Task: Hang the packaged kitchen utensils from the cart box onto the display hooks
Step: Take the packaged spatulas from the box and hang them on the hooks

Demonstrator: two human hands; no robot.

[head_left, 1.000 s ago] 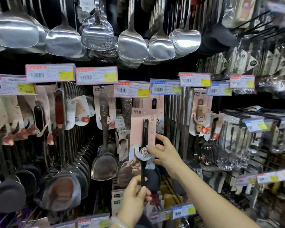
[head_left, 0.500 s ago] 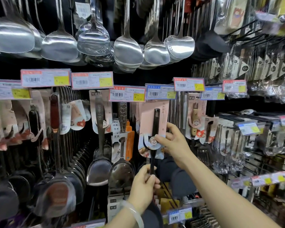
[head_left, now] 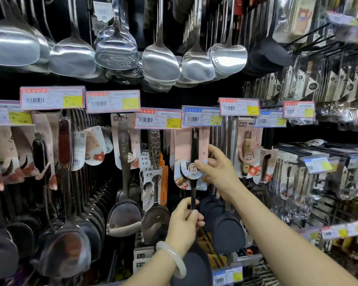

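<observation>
My right hand [head_left: 217, 172] has its fingers [head_left: 202, 164] pinched on the round seal at the lower part of the pink card [head_left: 183, 149], thumb side toward me, while my left hand [head_left: 184, 221] is curled round the black handle [head_left: 193, 200] just below that card. Between the two grips the packaged spatula [head_left: 194, 153] stands nearly upright, its long axis vertical, with its dark head [head_left: 196, 263] hanging below my left wrist. I take the blue price tag [head_left: 203, 116] as my mark: the top of the card sits right under it, touching or just behind its lower edge, so I judge the hook to lie there, straight above my right fingers. The hook itself and the card's hole are hidden by the tag, so I cannot tell whether the card is already threaded. My right hand is the nearer one to the tag and should steer the top in; the left only steadies the weight from below. To the tag's left hang steel spatulas [head_left: 124, 215]; to its right, a wood-handled tool [head_left: 247, 149].
</observation>
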